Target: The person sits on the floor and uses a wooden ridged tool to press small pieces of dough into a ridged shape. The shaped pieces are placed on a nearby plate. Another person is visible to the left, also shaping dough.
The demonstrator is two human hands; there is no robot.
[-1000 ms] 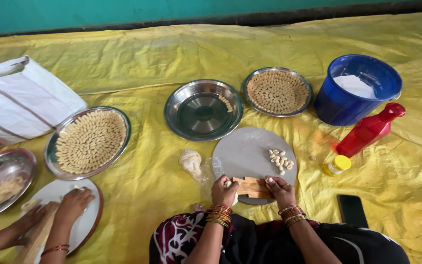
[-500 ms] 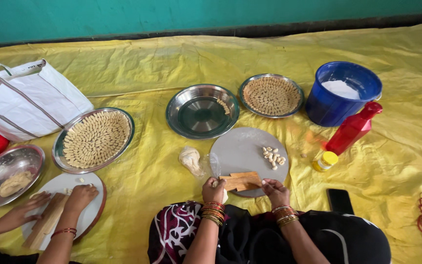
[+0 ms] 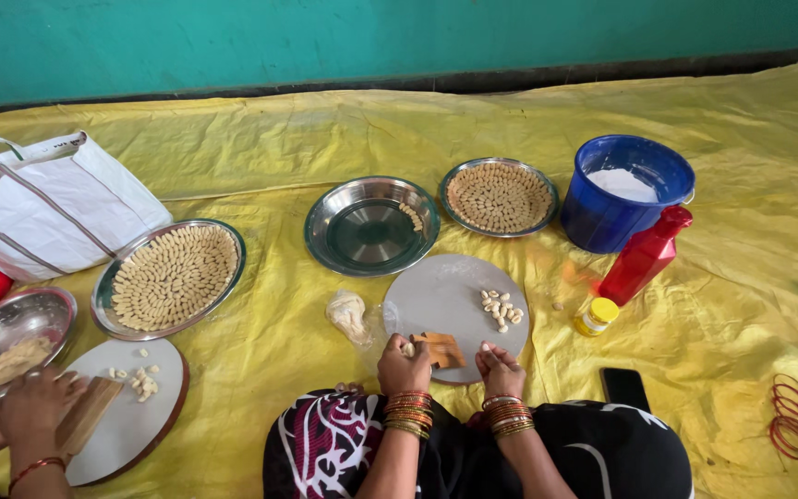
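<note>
My left hand (image 3: 404, 367) grips a small ridged wooden block (image 3: 442, 350) on the near edge of a round grey board (image 3: 445, 296). A small pale dough piece sits by its thumb. My right hand (image 3: 501, 370) rests just right of the block with its fingers curled on the board's rim; I cannot tell if they pinch anything. A little heap of shaped dough pieces (image 3: 501, 310) lies on the board's right half. A lump of dough in clear plastic (image 3: 348, 314) lies left of the board.
Two steel plates packed with shaped pieces (image 3: 173, 277) (image 3: 499, 196) flank a nearly empty steel plate (image 3: 371, 226). A blue bucket of flour (image 3: 625, 189), red bottle (image 3: 644, 254), yellow-capped jar (image 3: 596, 316) and phone (image 3: 624, 388) stand right. Another person's hands (image 3: 34, 407) work bottom left.
My right hand has come off the wooden block and now rests to its right. The left hand still holds the block. My view has tilted up a little.
</note>
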